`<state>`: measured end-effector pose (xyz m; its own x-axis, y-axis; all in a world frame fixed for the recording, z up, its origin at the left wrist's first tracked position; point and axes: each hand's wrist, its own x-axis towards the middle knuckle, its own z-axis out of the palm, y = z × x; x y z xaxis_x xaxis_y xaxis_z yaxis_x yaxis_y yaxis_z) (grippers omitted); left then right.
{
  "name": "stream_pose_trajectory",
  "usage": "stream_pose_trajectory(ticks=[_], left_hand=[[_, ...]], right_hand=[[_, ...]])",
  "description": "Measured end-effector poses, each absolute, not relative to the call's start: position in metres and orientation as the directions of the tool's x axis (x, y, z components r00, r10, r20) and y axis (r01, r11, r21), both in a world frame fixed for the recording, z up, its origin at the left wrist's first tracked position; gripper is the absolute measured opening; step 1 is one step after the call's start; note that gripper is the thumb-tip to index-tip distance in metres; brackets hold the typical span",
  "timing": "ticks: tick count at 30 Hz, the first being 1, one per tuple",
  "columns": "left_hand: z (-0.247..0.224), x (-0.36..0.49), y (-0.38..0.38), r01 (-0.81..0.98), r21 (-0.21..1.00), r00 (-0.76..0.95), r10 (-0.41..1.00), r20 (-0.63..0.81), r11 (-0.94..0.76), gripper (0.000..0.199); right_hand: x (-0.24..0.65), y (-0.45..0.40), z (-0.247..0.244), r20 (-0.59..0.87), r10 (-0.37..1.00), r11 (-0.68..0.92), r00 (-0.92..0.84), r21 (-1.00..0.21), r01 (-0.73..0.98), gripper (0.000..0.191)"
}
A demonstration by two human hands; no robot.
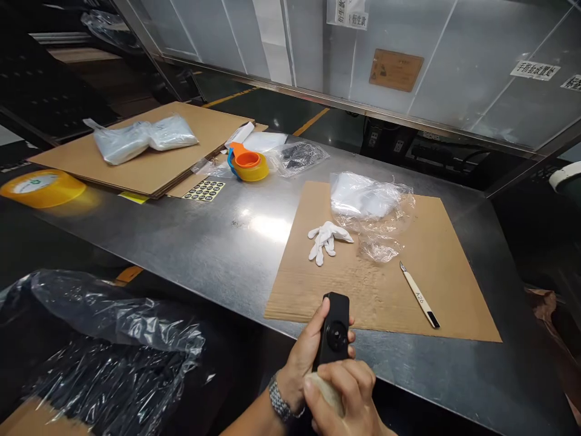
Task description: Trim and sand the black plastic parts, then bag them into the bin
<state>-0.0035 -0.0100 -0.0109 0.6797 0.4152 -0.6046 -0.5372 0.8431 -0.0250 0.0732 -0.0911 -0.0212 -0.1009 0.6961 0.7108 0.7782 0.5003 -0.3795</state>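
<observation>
A slim black handheld device [334, 321] with a round, lens-like part on its face is in my left hand [299, 357], fingers wrapped around it. My right hand [356, 393] is closed on a pale, beige cloth-like pad [327, 390] at the lower end of the device. Its fingers overlap that end, so I cannot tell whether the pad touches it. Beyond my hands, a white glove [327, 241] lies crumpled on a flat cardboard sheet [295, 278]. A craft knife [418, 295] with a cream handle marked A26 rests to the right.
Clear plastic bags [367, 200] lie on the cardboard. Along the metal table [218, 236] are a tape dispenser [247, 162], round stickers [204, 191], stacked cardboard [167, 166] with filled bags [140, 138], and a yellow tape roll [43, 188]. A plastic-lined box [113, 351] stands lower left.
</observation>
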Motion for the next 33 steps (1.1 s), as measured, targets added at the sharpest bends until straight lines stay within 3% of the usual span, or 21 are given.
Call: stream_pose_trajectory(ticks=[4, 7, 10, 15, 18, 20, 23, 25, 27, 30, 33], left_hand=[[-0.013, -0.002, -0.007, -0.547, -0.232, 0.739, 0.334, -0.584, 0.805, 0.053], [-0.008, -0.005, -0.005, -0.598, -0.285, 0.720, 0.347, -0.601, 0.749, 0.043], [0.002, -0.010, -0.004, -0.688, -0.107, 0.600, 0.478, -0.642, 0.718, 0.036], [0.008, -0.014, -0.011, -0.631, 0.397, 0.411, 0.721, -0.559, 0.667, 0.032], [0.004, -0.016, -0.018, -0.507, 0.741, 0.212, 0.896, -0.389, 0.442, 0.034], [0.000, -0.020, -0.022, -0.414, 0.869, 0.094, 0.962, -0.255, 0.270, 0.048], [-0.004, -0.026, -0.024, -0.245, 0.949, 0.070, 0.980, -0.185, 0.197, 0.068], [-0.007, -0.028, -0.025, -0.106, 0.980, 0.067, 0.984, -0.164, 0.171, 0.066], [-0.009, -0.029, -0.027, 0.012, 0.993, 0.041, 0.992, -0.121, 0.121, 0.054], [-0.010, -0.026, -0.032, 0.126, 0.988, 0.041, 0.995, -0.090, 0.085, 0.048], [-0.005, -0.027, -0.036, 0.148, 0.980, 0.153, 0.976, -0.156, 0.133, 0.058]], right_hand=[[0.105, -0.095, -0.024, 0.704, 0.654, 0.602, -0.277, -0.263, 0.754, 0.025], [0.135, -0.092, -0.037, 0.707, 0.632, 0.610, -0.316, -0.203, 0.766, 0.029], [0.159, -0.079, -0.054, 0.652, 0.738, 0.419, -0.173, -0.242, 0.875, 0.040], [0.189, -0.041, -0.071, 0.448, 0.894, 0.163, -0.023, -0.276, 0.947, 0.038], [0.207, -0.021, -0.076, 0.378, 0.926, 0.126, -0.013, -0.275, 0.953, 0.034], [0.222, -0.011, -0.077, 0.385, 0.922, 0.087, 0.035, -0.293, 0.952, 0.036], [0.236, -0.006, -0.066, 0.412, 0.895, -0.022, 0.171, -0.343, 0.939, 0.040], [0.230, -0.011, -0.050, 0.403, 0.889, -0.051, 0.218, -0.387, 0.921, 0.037], [0.210, -0.022, -0.030, 0.321, 0.929, 0.004, 0.186, -0.510, 0.860, 0.031], [0.167, -0.040, -0.006, 0.097, 0.995, 0.081, 0.000, -0.830, 0.552, 0.040], [0.135, -0.049, 0.001, -0.071, 0.997, -0.068, 0.003, -0.948, 0.310, 0.046]])
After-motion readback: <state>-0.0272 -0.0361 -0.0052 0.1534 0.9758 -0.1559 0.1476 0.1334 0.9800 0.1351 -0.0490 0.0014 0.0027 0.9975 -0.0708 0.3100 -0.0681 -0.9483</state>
